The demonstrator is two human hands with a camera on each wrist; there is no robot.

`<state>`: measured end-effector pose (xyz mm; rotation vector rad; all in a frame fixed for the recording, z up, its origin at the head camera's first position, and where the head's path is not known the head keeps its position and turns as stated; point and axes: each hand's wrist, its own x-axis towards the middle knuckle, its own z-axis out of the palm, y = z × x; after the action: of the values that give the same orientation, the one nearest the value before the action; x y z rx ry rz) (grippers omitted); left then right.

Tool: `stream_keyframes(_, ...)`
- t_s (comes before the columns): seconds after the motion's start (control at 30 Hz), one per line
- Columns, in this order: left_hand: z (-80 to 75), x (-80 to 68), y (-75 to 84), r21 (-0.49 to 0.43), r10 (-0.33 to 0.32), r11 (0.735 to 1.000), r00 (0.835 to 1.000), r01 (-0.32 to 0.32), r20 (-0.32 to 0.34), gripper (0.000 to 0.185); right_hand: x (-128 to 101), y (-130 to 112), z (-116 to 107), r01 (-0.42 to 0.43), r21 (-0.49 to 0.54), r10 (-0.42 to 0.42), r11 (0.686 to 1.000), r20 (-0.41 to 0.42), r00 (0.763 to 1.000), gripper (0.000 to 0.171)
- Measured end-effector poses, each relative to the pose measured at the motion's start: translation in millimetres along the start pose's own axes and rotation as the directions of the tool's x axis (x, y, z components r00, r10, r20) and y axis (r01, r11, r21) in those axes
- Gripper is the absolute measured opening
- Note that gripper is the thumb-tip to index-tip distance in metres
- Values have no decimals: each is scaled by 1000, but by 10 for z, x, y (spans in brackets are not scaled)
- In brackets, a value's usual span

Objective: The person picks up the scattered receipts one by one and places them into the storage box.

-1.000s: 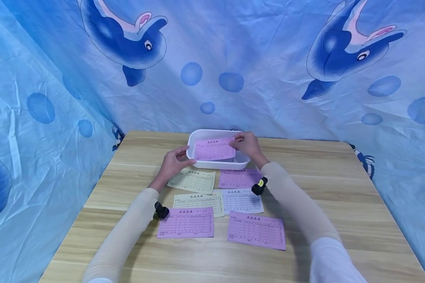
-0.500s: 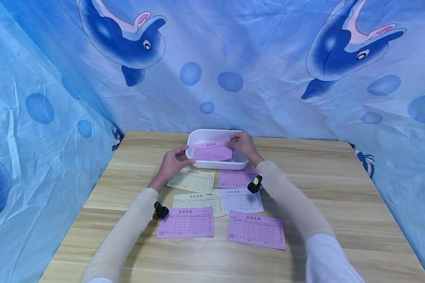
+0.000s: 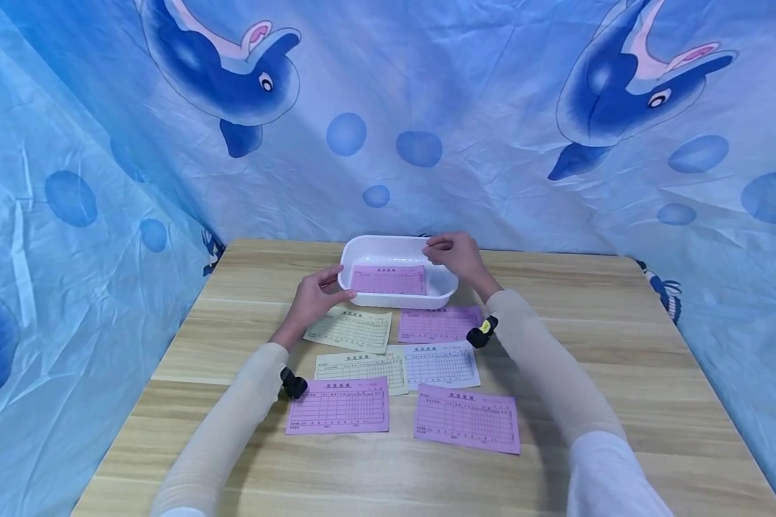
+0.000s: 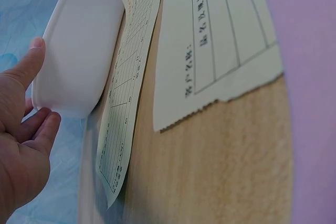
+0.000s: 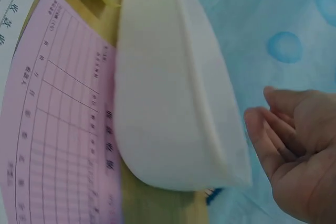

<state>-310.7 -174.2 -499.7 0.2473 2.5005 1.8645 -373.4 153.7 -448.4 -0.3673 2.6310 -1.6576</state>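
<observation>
A white plastic tub [image 3: 399, 301] stands at the back of the table, with one pink receipt slip [image 3: 388, 280] lying flat inside. My left hand [image 3: 315, 296] holds the tub's left end, thumb at the front rim and fingers at the side; the left wrist view shows this thumb [image 4: 29, 64] against the white wall. Over the tub's right end is my right hand [image 3: 455, 255], its fingers loosely bent and holding nothing. In the right wrist view that hand [image 5: 299, 145] is apart from the tub wall [image 5: 157, 87].
Before the tub lie a yellow slip [image 3: 349, 330] and a pink slip [image 3: 440, 324]. Nearer are another yellow slip [image 3: 362, 366], a white slip [image 3: 442, 365] and two pink slips [image 3: 338, 407], [image 3: 467, 418]. A blue dolphin-print curtain [image 3: 388, 165] hangs behind the wooden table [image 3: 621, 345].
My right hand has let go of the pink receipt slip, which now lies flat in the tub, and has moved slightly right and up. My left hand has stayed at the tub's left end.
</observation>
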Motion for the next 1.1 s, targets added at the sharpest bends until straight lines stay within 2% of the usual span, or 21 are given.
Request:
stream_keyframes(0.17,-13,-2,-8,-1,-9,1000,1000,9,6,78,-158,-106,-193,51,31,-53,998,44,998,34)
stream_keyframes(0.33,-22,-3,-4,3,-22,1000,1000,22,6,76,-327,-162,-362,123,0,-123,992,47,991,37)
stream_keyframes(0.5,-18,1,-13,6,-6,1000,1000,6,-7,77,-557,-229,-510,171,-43,-170,984,27,985,37)
stream_keyframes(0.7,2,9,-20,14,-2,1000,1000,2,-5,78,-883,-220,-681,181,-98,-182,979,2,983,35)
stream_keyframes(0.83,9,14,-18,18,-2,1000,1000,2,-6,78,-1112,-159,-789,153,-130,-156,980,-9,988,35)
stream_keyframes(1.1,7,6,1,16,-7,1000,1000,7,-8,76,-1515,-2,-878,139,-163,-142,977,-6,990,33)
